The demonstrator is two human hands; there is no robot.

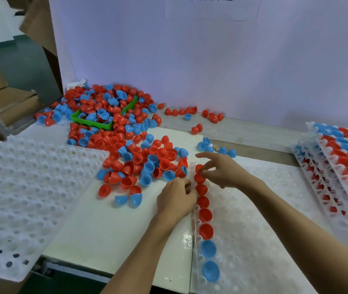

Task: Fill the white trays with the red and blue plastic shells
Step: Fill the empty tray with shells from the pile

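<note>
Nearest me, the white dimpled plastic tray [253, 219] I am filling lies to the right. Only its left-hand column holds anything: two blue plastic half-shells [209, 259] at the near end, then a line of red plastic half-shells [205, 215] running away from me. That column is the long axis I am working along, near to far, and its far end is the spot that matters.

My left hand [176, 200] rests just left of the column, knuckles up, fingers curled in; whether it holds a shell underneath I cannot tell. My right hand [219, 169] sits at the far end of the column, thumb and fingers pinching the farthest red shell [198, 168] as it goes into its pocket, the forefinger stretched out loose beyond it.

The loose heap of red and blue shells [139, 160] lies just left and beyond my hands, closer to the left hand, so I judge that hand should fetch the next one.

Farther left is an unfilled white tray [26, 187]. At the far left a green plastic bin [92, 122] is buried in shells, and on the right a stack of filled trays [338, 164].
</note>
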